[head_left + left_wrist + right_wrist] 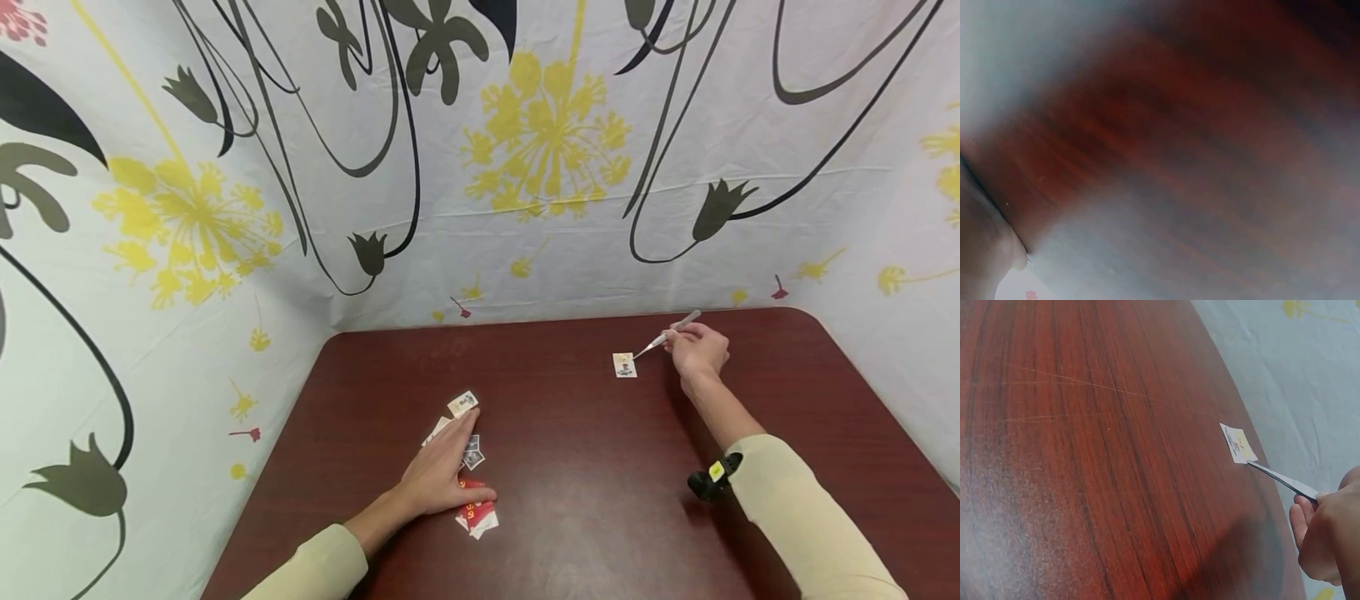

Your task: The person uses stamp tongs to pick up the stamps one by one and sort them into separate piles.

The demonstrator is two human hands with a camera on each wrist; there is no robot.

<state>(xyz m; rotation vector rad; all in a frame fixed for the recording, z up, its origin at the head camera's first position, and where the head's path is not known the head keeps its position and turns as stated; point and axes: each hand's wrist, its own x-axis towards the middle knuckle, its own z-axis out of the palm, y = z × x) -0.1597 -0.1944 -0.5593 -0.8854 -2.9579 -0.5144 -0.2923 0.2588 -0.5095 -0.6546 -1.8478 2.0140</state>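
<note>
In the head view my right hand (699, 348) pinches a pair of tweezers (678, 327) at the far right of the table. Their tips meet the edge of a small pale stamp (625, 366), which lies flat; the right wrist view shows this stamp (1238, 444) and the tweezers (1282, 478) close up. My left hand (442, 467), fingers stretched out, rests over several stamps left of the middle. A stamp (462, 403) shows beyond its fingertips, blue-grey stamps (473, 452) beside its palm, and red stamps (477, 510) under its thumb. The hand partly hides them.
The dark red-brown wooden table (555, 467) reaches back to a white cloth (450, 192) with printed flowers. The cloth also stands along the left side. A black wrist camera (712, 477) sits at the right cuff. The left wrist view is mostly blurred.
</note>
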